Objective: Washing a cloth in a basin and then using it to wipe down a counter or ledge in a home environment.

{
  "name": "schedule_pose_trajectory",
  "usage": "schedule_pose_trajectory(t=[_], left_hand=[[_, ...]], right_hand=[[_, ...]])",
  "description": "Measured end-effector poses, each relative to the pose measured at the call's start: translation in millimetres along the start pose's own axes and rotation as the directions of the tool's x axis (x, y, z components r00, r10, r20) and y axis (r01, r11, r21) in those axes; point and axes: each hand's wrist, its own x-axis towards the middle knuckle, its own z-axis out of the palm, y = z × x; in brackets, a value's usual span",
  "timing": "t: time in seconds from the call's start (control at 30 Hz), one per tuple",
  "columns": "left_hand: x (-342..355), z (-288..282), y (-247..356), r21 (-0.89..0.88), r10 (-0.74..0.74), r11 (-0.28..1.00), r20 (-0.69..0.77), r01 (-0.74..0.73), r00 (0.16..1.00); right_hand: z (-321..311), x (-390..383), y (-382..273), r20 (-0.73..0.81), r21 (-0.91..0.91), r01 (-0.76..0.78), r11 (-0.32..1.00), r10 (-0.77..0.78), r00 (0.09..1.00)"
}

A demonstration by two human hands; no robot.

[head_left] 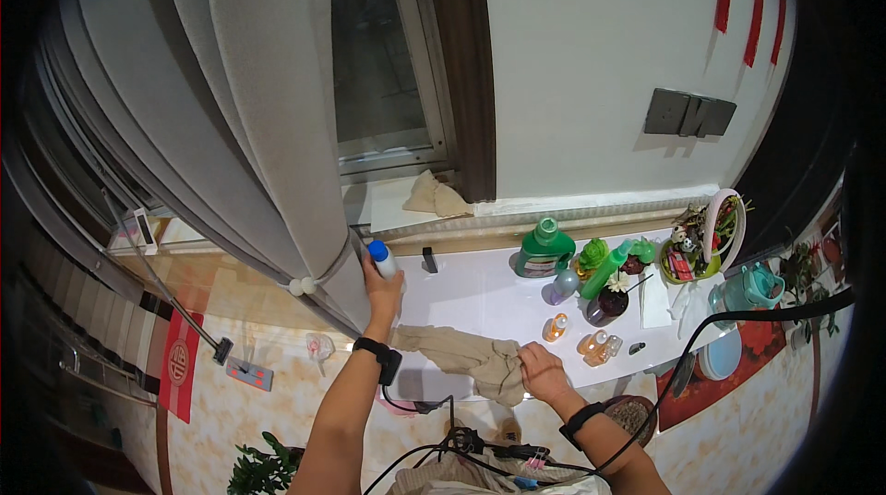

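Observation:
My left hand (382, 292) is closed around a white bottle with a blue cap (387, 266), at the left end of the white tabletop (461, 292) beside the grey curtain. The bottle's lower part is hidden behind my fingers. A beige cloth (471, 358) lies spread and wrinkled along the near edge of the table. Its right end is gripped by my right hand (544, 370), with the fingers bent over the fabric. A small black object (430, 260) stands on the table to the right of the bottle.
A green detergent bottle (545, 250), a green spray bottle (606, 271), small orange bottles (598, 347) and a dark jar (607, 307) crowd the table's right half. A planter basket (692, 260) stands beyond. The curtain (258, 107) hangs at left. Black cables (701, 329) cross in front.

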Motion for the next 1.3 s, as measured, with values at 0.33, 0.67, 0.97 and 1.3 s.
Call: schedule_pose_trajectory(t=[0.33, 0.67, 0.97, 1.3], left_hand=[[11.6, 1.7, -4.1, 0.060, 0.014, 0.998, 0.115, -0.021, 0.993], [12.6, -1.6, -3.1, -0.078, 0.000, 0.997, 0.176, 0.014, 0.984], [-46.5, -26.8, 51.5, 0.237, 0.128, 0.945, 0.367, -0.226, 0.921], [-22.4, 21.5, 6.4, 0.437, -0.093, 0.873, 0.586, -0.218, 0.805]], right_hand=[[1.2, -0.2, -0.5, 0.002, -0.003, 0.011, 1.000, -0.011, 1.000], [0.6, 0.4, -1.7, 0.000, 0.001, 0.017, 1.000, -0.017, 1.000], [-0.5, -0.3, 0.4, 0.005, 0.009, -0.014, 1.000, 0.014, 1.000], [-2.6, -0.9, -3.3, 0.076, 0.022, -0.082, 0.996, 0.080, 0.994]])
